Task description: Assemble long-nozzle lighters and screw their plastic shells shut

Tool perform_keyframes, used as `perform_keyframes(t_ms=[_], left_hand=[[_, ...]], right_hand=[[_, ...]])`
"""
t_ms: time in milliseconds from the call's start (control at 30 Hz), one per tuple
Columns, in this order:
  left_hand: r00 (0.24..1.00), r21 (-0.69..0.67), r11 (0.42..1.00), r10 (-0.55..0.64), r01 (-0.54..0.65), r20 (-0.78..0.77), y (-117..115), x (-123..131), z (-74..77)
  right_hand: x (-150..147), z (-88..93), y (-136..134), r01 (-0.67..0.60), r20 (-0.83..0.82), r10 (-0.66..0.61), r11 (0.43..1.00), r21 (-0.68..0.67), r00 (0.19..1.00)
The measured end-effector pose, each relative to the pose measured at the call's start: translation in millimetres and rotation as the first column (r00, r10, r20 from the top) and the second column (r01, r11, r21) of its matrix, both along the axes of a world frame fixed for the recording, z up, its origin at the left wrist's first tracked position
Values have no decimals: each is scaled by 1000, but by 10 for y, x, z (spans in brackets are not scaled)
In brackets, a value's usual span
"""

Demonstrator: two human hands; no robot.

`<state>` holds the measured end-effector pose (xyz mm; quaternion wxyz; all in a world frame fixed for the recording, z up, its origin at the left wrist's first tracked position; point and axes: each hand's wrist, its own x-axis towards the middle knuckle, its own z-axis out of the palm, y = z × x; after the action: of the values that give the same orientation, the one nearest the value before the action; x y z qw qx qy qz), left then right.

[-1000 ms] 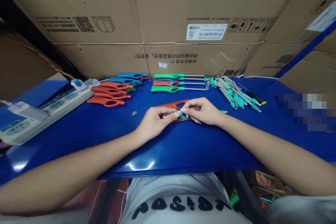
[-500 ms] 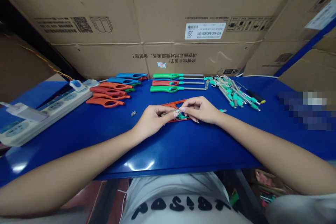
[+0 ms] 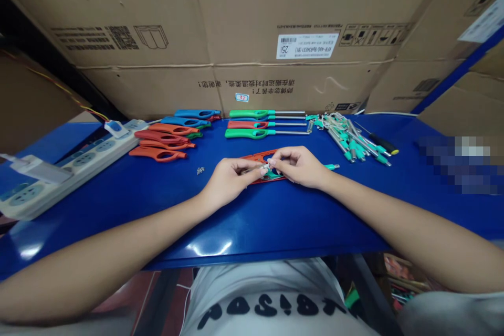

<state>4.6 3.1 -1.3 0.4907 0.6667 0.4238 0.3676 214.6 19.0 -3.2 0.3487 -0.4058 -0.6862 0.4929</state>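
While the blue table [image 3: 252, 215] keeps its layout, the left hand [image 3: 226, 181] holds position, gripping. The right hand [image 3: 297, 164] has tucked its lower fingers in, thumb and forefinger pinched together, contents hidden. Orange casing [image 3: 255, 157] lies beneath both. Smallest: slim pale piece [image 3: 248, 170] in the left hand's grip. Apparently same fine handling, little advanced.
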Motion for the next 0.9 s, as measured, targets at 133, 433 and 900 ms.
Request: perform_keyframes(t_ms=[133, 433, 900], left_hand=[[999, 7, 1000, 22, -22, 25, -18, 15, -23], [998, 25, 999, 42, -43, 49, -41, 24, -76], [998, 44, 998, 44, -45, 38, -13, 6, -55]], right_hand=[[-22, -12, -17, 32, 32, -33, 999, 43, 999], [-57, -32, -32, 57, 51, -60, 996, 63, 997], [-31, 80, 3, 12, 13, -11, 998, -65, 1000]])
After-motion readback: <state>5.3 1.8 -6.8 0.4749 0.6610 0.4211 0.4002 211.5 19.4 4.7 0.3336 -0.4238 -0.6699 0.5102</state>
